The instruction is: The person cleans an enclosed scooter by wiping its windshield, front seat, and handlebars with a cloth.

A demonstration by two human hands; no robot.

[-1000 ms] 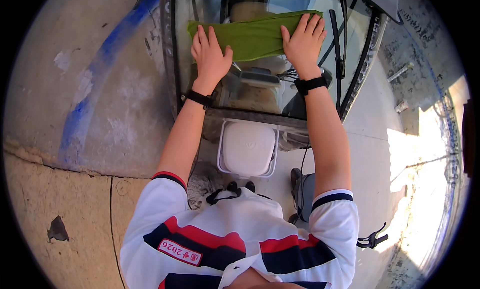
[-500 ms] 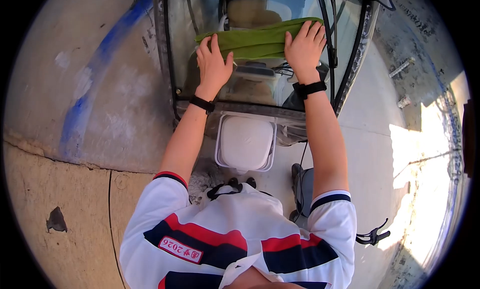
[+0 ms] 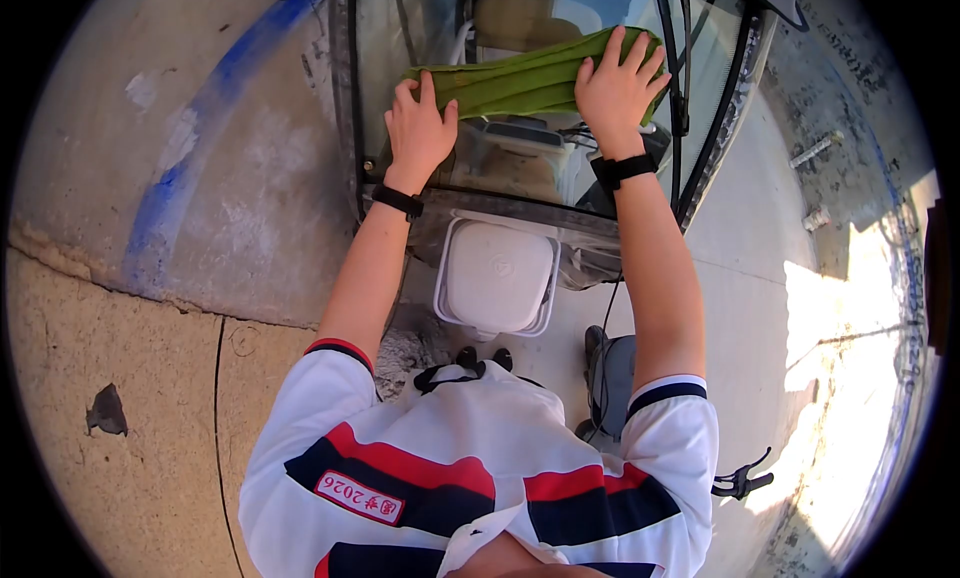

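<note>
A folded green cloth lies stretched across the glass windshield of a small vehicle, slanting up to the right with long creases. At its left end, my left hand presses with bent fingertips, thumb spread out to the side. My right hand rests flat on the right end, fingers fanned. A black band circles my left wrist, and another black band my right. Just right of my right hand runs a black wiper. Through the glass, a tan seat shows.
Below the windshield sits a white lidded box in front of my body. A grey object and a black cable stand to its right. A handlebar grip shows at lower right. Blue paint marks the concrete at left.
My left hand has shifted slightly left toward the windshield frame. The cloth slants more and shows sharper creases. My right hand's fingers are spread wider. The whole view has shifted a little.
</note>
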